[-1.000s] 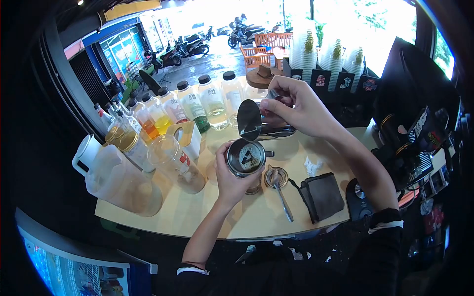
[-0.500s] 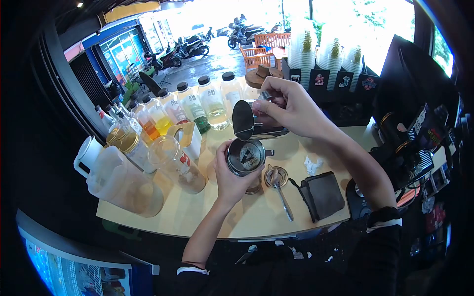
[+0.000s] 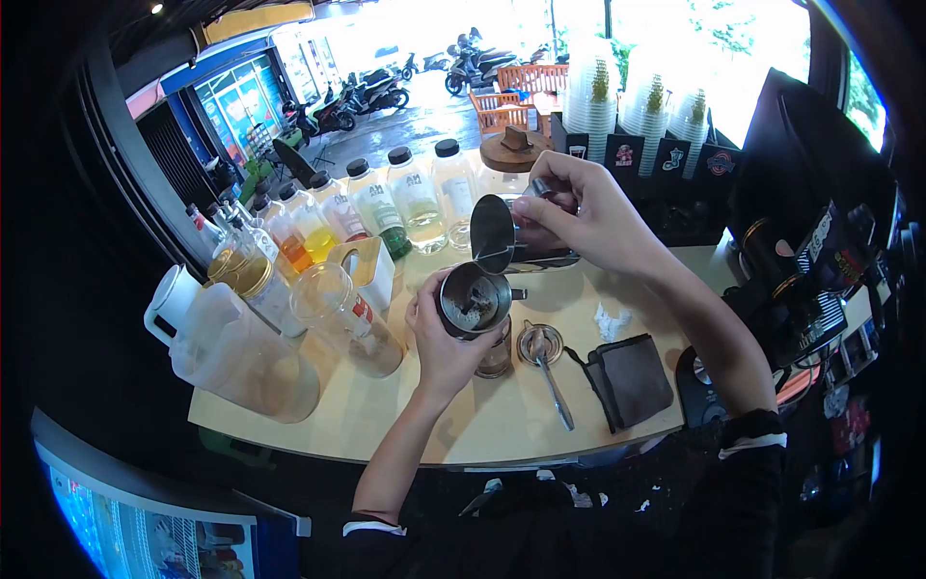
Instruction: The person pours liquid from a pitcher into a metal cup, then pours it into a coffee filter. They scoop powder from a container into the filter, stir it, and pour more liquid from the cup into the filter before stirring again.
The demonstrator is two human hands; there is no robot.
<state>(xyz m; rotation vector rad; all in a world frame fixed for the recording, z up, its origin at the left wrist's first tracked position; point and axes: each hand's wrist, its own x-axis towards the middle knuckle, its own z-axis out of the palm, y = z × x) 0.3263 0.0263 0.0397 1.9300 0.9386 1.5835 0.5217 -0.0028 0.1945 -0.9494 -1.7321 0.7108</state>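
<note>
My left hand [image 3: 442, 343] is wrapped round a metal pitcher [image 3: 475, 301] whose handle points right; dark liquid with pale foam shows inside. Above it, my right hand [image 3: 588, 207] grips the handle of a second metal pitcher [image 3: 494, 236], which is tilted so that its lip hangs over the lower one. Whether liquid runs between them is hard to make out. A drinking glass [image 3: 495, 360] stands partly hidden behind my left hand and its pitcher. Right of it, a long-handled spoon [image 3: 553, 391] rests on a round metal piece [image 3: 529, 344].
A folded dark cloth [image 3: 632, 383] and crumpled tissue [image 3: 612, 323] lie at the right. On the left stand a large plastic jug [image 3: 241, 352], a clear plastic container [image 3: 352, 333], a white box [image 3: 371, 280] and several bottles [image 3: 418, 207]. Stacked cups [image 3: 590, 101] stand behind.
The upper pitcher and my right hand have shifted slightly right. My left hand and the lower pitcher have moved a little left and up, tilting the lower pitcher.
</note>
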